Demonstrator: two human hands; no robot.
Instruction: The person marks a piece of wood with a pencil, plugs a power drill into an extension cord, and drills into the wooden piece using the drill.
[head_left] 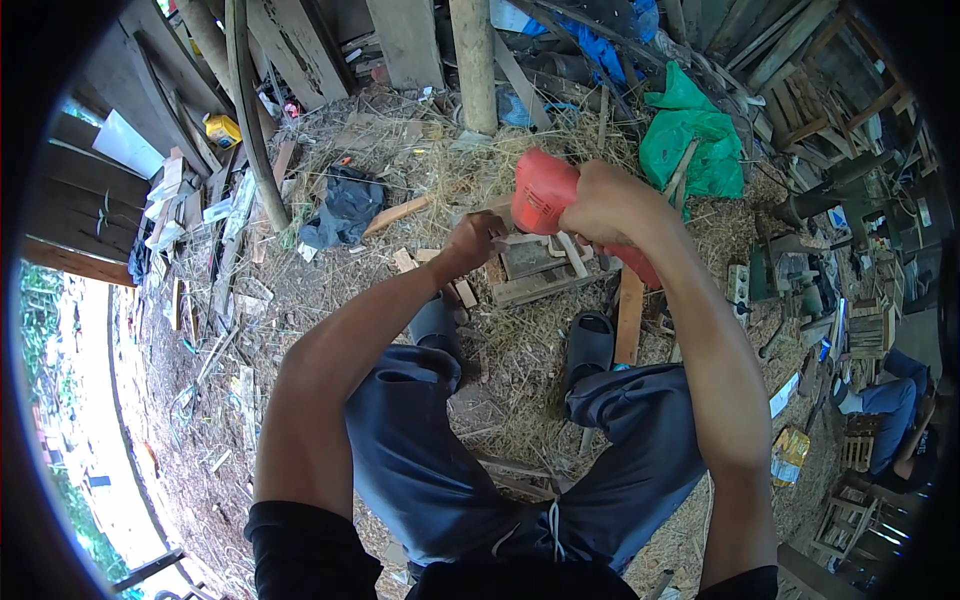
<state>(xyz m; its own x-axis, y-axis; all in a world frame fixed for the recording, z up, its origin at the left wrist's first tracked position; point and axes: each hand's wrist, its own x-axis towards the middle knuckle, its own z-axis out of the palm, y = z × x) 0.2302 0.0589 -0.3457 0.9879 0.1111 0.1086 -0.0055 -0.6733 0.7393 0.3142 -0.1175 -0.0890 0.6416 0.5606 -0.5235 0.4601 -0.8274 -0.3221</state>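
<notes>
My right hand [615, 205] is closed around a bulky red plastic-bodied object [543, 190] with dark printing. Its rounded end points to the left, and more red shows below my wrist; the exact kind is unclear. My left hand [472, 245] is just left of it, fingers curled in together, and whatever they may pinch is too small to make out. Beneath both hands a low wooden block [540, 290] rests on the ground between my feet. A pale strip [573, 256] slants across its top, partly hidden by my right hand.
Straw, shavings and wood scraps litter the ground. A dark plastic bag [345, 205] lies to the left, a green plastic bag [695, 140] at the far right. A wooden post [472, 65] stands ahead. A board [629, 315] lies beside my right sandal [590, 345]. Another person [905, 430] sits at right.
</notes>
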